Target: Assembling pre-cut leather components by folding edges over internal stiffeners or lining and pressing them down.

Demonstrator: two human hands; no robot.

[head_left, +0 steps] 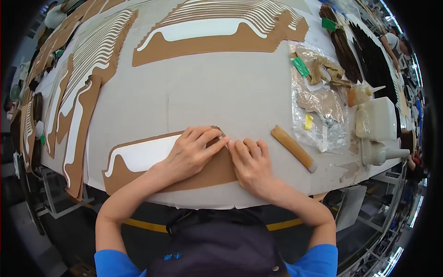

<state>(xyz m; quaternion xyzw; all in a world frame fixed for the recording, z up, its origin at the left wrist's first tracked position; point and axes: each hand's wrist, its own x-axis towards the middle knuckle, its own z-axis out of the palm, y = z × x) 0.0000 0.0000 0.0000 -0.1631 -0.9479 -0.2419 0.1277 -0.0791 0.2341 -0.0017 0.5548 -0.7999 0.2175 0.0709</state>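
A brown leather-like panel (199, 184) with a white curved piece (144, 154) on its face lies on the table right in front of me. My left hand (194, 152) rests over the panel's right part, its fingers curled and closed on the upper edge near the corner. My right hand (252, 166) meets it at the panel's right end, thumb and fingers pinched at that edge. The fingertips of both hands almost touch. What exactly lies between them is too small to make out. My left hand hides the white piece's right end.
Right of my hands lies a flat tan wooden tool (293, 148). Beyond it are a clear plastic bag (323, 117) with brown scraps, and white glue bottles (379, 117). Overlapping rows of similar panels (207, 45) lie at the back and left (83, 120). Dark strips (376, 60) lie far right.
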